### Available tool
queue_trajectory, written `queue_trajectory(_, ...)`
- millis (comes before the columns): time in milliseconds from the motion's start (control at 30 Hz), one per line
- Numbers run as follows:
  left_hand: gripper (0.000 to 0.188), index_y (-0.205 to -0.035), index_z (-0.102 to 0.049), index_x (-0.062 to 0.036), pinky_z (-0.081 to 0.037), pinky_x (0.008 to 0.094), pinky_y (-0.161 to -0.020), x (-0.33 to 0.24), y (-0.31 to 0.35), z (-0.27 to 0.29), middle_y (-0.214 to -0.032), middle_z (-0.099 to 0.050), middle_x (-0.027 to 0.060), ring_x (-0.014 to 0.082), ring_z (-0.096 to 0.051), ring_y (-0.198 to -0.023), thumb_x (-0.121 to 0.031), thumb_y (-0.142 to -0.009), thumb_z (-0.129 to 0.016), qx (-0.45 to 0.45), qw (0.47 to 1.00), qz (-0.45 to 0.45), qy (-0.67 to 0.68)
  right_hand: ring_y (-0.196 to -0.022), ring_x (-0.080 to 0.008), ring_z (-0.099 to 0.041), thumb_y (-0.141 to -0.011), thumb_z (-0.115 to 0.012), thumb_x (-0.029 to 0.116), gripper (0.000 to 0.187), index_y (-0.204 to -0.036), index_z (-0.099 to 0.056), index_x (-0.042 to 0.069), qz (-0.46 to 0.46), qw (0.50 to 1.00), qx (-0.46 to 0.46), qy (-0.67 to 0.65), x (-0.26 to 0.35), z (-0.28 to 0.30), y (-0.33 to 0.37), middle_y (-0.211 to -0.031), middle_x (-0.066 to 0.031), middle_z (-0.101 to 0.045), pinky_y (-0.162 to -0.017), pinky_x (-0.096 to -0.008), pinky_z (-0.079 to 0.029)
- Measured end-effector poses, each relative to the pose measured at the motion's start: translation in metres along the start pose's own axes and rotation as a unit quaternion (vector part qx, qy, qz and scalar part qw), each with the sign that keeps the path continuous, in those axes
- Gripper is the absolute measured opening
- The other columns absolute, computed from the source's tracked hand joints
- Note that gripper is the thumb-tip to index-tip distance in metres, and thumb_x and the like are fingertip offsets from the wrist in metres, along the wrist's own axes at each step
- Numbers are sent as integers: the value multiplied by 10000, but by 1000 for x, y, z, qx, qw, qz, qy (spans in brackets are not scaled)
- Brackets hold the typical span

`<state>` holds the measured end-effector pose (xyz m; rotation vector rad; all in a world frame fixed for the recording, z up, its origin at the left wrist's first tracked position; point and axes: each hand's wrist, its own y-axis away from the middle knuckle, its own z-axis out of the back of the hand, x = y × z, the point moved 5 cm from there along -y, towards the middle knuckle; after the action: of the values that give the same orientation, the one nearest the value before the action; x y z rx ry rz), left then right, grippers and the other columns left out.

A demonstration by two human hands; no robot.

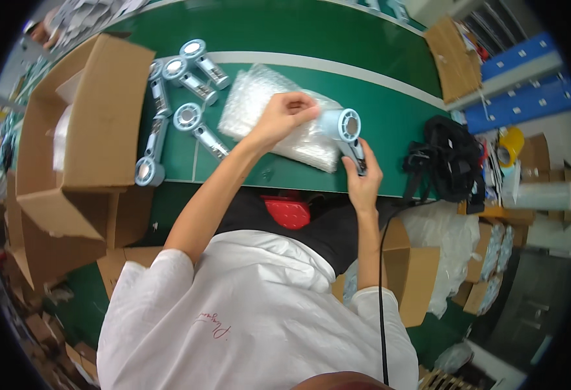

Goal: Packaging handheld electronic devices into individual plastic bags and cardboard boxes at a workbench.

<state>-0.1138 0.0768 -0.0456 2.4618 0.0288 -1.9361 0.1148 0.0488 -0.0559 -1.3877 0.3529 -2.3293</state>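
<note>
Just right of the left hand (282, 119), its fingertips together on what I cannot tell, a light-blue handheld device (333, 123) has its handle clamped in the fingers of the right hand (366, 183), bubble wrap (252, 97) lying beneath the left fingers.

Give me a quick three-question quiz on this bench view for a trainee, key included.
1. Which hand grips the handle of the held light-blue device?
2. True or false: the black bag lies to the right of the bubble wrap.
3. How many similar devices lie on the table between the open cardboard box and the bubble wrap?

Key:
1. The right hand.
2. True.
3. Five.
</note>
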Motion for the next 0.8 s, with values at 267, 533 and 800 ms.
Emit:
queue_trajectory(267, 239, -1028, -699, 4, -501, 257, -630, -64, -10, -52, -808, -692, 75, 152, -614, -658, 7, -789, -699, -5, 950, -183, -254, -808, -303, -640, -890, -669, 85, 433, -1313, -596, 32, -6, 974, 95, 207, 62, 37, -24, -1091, -145, -689, -742, -365, -503)
queue_trajectory(533, 187, -957, -649, -14, -521, 359, -685, -87, 9, -129, -918, -655, 104, 283, -616, -789, 19, -774, -666, 50, 828, -417, -371, -769, -256, -638, -995, -600, 243, 546, -1474, -429, 44, -298, 954, 29, -34, 46, 99, -45, -1135, -181, -680, -661, -343, -509)
queue_trajectory(800, 233, -963, -641, -17, -514, 354, -660, -83, 8, -171, -910, -649, 112, 264, -619, -779, 35, -740, -687, 72, 863, -437, -245, -773, -184, -640, -1041, -469, 397, 613, -1528, -323, 53, -309, 827, -129, -452, 62, 88, -28, -1208, -229, -636, -539, -227, -441)
